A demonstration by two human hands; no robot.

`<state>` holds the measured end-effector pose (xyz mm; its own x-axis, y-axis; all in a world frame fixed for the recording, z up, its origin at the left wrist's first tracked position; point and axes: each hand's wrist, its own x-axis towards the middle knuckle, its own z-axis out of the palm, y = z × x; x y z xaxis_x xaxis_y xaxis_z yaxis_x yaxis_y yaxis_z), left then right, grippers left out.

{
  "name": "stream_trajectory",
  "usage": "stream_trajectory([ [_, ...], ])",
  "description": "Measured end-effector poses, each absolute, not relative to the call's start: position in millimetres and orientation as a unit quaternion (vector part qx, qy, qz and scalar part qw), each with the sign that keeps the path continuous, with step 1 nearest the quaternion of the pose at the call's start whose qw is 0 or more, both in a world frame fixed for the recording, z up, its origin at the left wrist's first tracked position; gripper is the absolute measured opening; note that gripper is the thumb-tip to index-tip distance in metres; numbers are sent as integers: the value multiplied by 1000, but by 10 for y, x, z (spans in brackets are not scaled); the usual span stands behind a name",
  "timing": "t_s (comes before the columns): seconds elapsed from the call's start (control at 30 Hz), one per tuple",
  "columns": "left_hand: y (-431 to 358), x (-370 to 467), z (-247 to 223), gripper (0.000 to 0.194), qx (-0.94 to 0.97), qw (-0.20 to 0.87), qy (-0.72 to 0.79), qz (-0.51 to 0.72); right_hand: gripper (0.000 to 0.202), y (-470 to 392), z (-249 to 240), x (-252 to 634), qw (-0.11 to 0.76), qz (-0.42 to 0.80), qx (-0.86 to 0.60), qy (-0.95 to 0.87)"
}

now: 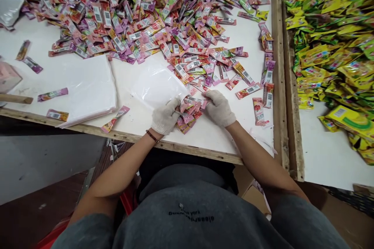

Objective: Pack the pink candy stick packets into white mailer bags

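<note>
My left hand (166,116), in a white glove, has its fingers curled at the left side of a small bunch of pink and orange sachets (189,113). On the bunch's right side is my right hand (219,108), also gloved, its fingertips bent together against the sachets. What exactly each set of fingertips pinches is too small to tell. A clear plastic bag (159,83) lies flat just beyond my left hand. Behind both hands spreads a large heap of small colourful sachets (146,19).
A stack of clear bags (90,85) lies left of my hands, with loose sachets around it. A wooden edge (175,148) runs along the table front. Raised wooden rails (284,66) divide off yellow-green packets (330,46) at the right. A wooden stick (16,98) lies far left.
</note>
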<state>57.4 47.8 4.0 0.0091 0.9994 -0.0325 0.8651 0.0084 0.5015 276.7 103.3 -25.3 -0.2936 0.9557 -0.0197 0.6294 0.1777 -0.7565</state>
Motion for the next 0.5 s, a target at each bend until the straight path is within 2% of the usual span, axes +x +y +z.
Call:
stream_trajectory([
  [0.1, 507, 546, -17, 20, 639, 259, 677, 256, 16, 982, -214, 2690, 177, 321, -506, -781],
  [0.17, 574, 559, -16, 16, 577, 315, 671, 342, 11, 964, -156, 2551, 165, 360, -513, -762],
  [0.3, 781, 531, 106, 13, 403, 408, 627, 528, 6, 1044, -36, 2322, 251, 559, -509, -605],
  [0.4, 928, 493, 271, 19, 325, 439, 571, 613, 22, 1102, 86, 2311, 297, 712, -430, -469],
  [0.5, 1001, 529, 428, 17, 289, 435, 557, 646, 27, 1097, 279, 2328, 260, 738, -410, -468],
])
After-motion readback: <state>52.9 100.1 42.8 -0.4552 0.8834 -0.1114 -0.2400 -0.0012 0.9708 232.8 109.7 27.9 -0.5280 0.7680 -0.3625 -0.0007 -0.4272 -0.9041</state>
